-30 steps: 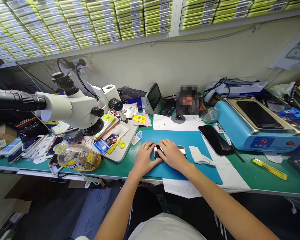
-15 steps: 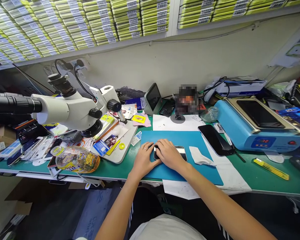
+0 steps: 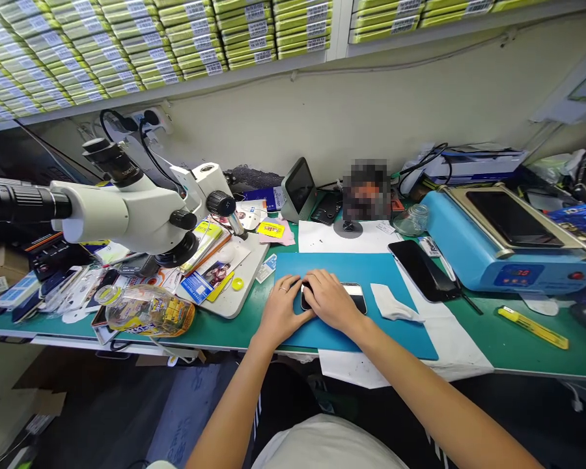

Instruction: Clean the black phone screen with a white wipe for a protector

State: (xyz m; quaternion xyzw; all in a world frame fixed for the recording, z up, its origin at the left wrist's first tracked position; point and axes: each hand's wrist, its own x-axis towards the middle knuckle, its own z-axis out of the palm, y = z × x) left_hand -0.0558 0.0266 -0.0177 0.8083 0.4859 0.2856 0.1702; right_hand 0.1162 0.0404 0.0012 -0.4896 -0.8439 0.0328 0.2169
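Observation:
A smartphone [image 3: 356,298] lies face up on the blue work mat [image 3: 305,262], its right end bare and its left part hidden under my fingers. My left hand [image 3: 284,306], with a ring on one finger, is closed at the phone's left end. Across the phone's top reaches my right hand [image 3: 333,303], its fingers curled over the screen near the left hand's fingertips. What the fingertips press on exactly is hidden. To the right on the mat is a crumpled white cloth [image 3: 393,304].
A microscope [image 3: 127,215] stands at left, near a plastic bottle [image 3: 149,309]. At right are a black phone [image 3: 422,270], a yellow cutter [image 3: 532,327] and a blue heating plate machine [image 3: 488,257] with a phone on top. A small screen [image 3: 299,189] stands behind.
The camera view has shifted slightly. Both hands keep nearly the same place on the smartphone, and nothing else has visibly moved.

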